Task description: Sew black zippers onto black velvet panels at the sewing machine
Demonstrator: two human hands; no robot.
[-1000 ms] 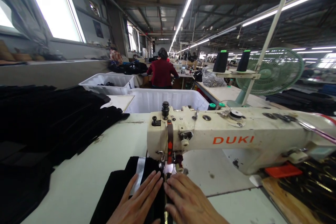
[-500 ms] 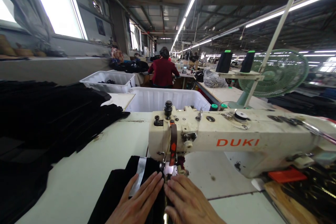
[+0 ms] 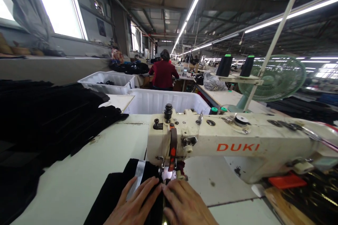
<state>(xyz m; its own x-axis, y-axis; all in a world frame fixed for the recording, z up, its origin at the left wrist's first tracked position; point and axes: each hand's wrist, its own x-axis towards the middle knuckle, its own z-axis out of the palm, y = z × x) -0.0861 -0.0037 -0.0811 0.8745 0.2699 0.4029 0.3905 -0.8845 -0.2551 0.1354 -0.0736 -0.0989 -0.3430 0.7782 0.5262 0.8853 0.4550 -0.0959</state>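
Observation:
A black cloth [image 3: 105, 197] with a pale strip [image 3: 137, 177] across it lies at the needle area of a white sewing machine [image 3: 200, 140]. My left hand [image 3: 136, 202] rests on the cloth with its fingers apart, the strip passing under them. Close beside it, my right hand [image 3: 185, 202] lies right of the seam line, its fingertips bent down near the lit presser foot [image 3: 168, 175]. Between the hands runs a narrow shiny metallic strip, mostly hidden. Whatever the right fingers press on is covered by the hand.
Stacked black cloth [image 3: 52, 116] covers the table's left side. Behind the machine stand white bins [image 3: 169, 100] and a seated person in dark red [image 3: 163, 74]. Thread cones [image 3: 225, 66] and a green fan [image 3: 274, 77] are at right. A red tray [image 3: 287, 180] lies beside the machine.
The view has shifted slightly, so the machine sits a little lower and further left. Both hands stay beside the presser foot, on the work.

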